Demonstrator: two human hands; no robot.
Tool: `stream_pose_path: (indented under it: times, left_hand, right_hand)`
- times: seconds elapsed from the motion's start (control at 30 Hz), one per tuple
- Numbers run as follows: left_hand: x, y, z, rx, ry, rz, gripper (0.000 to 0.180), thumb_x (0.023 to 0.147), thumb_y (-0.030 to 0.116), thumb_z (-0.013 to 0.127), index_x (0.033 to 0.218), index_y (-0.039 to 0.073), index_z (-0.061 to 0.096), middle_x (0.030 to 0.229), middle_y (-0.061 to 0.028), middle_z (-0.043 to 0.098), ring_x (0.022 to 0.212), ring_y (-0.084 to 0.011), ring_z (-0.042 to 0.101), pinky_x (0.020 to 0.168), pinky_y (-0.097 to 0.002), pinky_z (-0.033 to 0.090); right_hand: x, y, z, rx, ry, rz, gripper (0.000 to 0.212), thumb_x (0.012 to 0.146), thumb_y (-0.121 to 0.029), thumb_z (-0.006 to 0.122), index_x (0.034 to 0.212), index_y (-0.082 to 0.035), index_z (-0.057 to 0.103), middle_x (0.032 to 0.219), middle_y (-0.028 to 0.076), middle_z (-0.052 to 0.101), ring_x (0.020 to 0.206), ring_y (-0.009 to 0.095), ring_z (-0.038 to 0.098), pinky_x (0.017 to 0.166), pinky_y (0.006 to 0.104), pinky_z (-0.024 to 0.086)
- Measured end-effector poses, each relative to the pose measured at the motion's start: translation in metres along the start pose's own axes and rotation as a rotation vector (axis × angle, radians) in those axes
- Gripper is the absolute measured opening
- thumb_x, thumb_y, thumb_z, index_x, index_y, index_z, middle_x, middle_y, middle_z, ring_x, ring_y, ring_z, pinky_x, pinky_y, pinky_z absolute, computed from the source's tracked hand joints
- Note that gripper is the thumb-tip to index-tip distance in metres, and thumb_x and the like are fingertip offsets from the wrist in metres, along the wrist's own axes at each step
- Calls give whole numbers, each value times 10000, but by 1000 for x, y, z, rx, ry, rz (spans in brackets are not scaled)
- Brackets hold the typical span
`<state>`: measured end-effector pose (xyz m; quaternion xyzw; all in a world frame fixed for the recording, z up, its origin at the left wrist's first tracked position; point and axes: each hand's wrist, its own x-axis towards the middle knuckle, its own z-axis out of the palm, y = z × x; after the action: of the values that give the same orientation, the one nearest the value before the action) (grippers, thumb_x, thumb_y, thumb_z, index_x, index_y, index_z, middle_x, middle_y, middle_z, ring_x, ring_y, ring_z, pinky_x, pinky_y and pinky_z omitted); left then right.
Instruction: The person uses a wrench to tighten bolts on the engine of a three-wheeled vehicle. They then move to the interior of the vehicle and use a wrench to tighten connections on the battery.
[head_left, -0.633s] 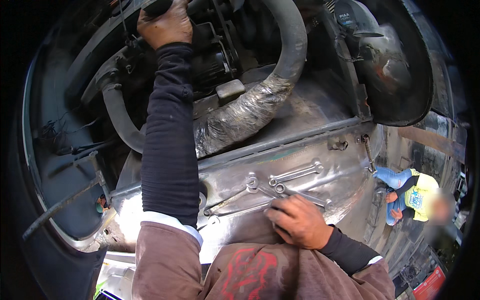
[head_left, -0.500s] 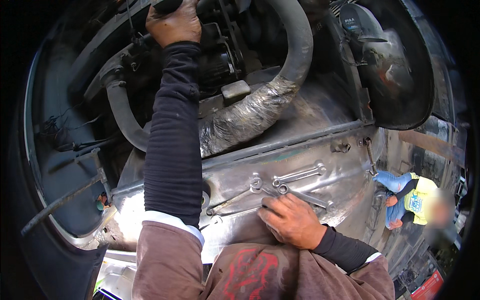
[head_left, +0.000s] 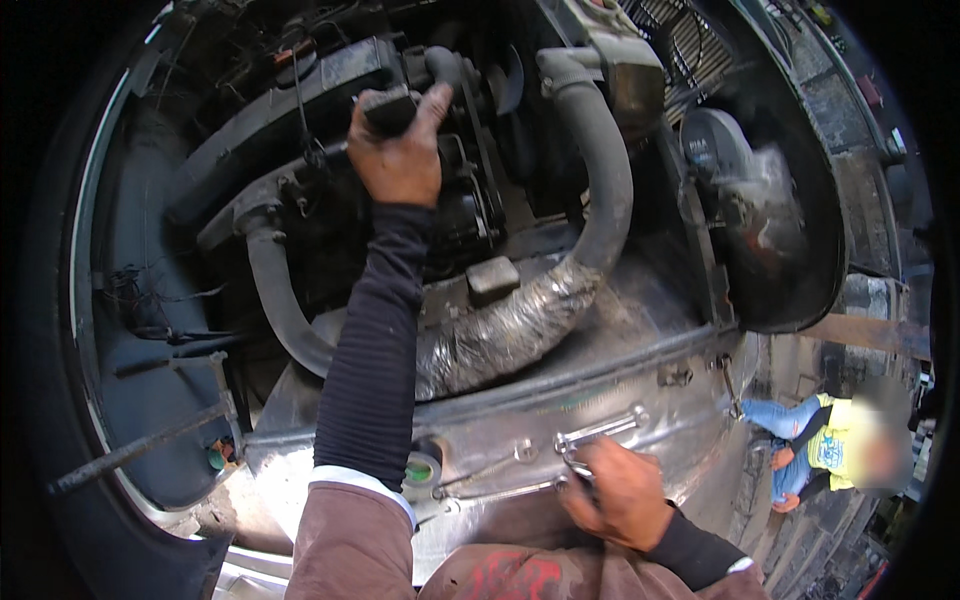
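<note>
Though between hands (head_left: 400, 165) (head_left: 625, 490), wrench (head_left: 602, 428) nearer right

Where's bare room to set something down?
The shiny metal panel looks bare right of the silver double-ended wrench and, under glare, between the black left sleeve and grey angled bar. Crowded: between the grey round roll and bare right hand, where a slim wrench lies.

Brown shirt (head_left: 360, 550), red print (head_left: 515, 575), white sleeve trim (head_left: 352, 479); black undersleeves (head_left: 370, 370) (the left one wrinkled)
</note>
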<state>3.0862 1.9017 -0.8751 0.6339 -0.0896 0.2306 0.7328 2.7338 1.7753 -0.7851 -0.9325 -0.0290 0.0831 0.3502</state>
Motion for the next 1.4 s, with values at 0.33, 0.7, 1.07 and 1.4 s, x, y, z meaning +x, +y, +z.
stream_pose_path:
  times: [0.33, 0.7, 1.07, 1.4]
  left_hand:
    - [-6, -4, -7, -34, -4, -18, 226, 789, 67, 832, 920, 13, 655, 883, -33, 694, 808, -114, 639, 802, -267, 506]
    - [-9, 2, 4, -47, -23, -62, 264, 782, 87, 842, 939, 17, 642, 915, -42, 674, 830, -134, 635, 818, -266, 505]
    - [-5, -1, -5, -48, -12, -11, 255, 794, 41, 825, 881, 42, 586, 829, 1, 652, 746, -70, 601, 706, -227, 495]
    - [-4, 0, -5, 8, -5, -12, 236, 802, 0, 799, 880, 36, 580, 858, -19, 649, 782, -79, 598, 734, -234, 502]
  right_hand:
    - [100, 82, -76, 550, 521, 241, 208, 1005, -171, 534, 1044, 20, 606, 941, 90, 629, 790, 144, 618, 697, 295, 542]
    - [230, 238, 53, 187, 194, 223, 280, 971, -241, 613, 1124, -8, 644, 979, 147, 693, 923, 219, 665, 803, 375, 526]
    - [281, 183, 80, 98, 16, 136, 287, 971, -262, 577, 1095, -8, 630, 813, 189, 695, 757, 351, 687, 690, 408, 516]
    - [288, 177, 89, 72, 103, -94, 266, 1000, -269, 532, 1088, -18, 550, 838, 236, 665, 848, 424, 662, 745, 489, 516]
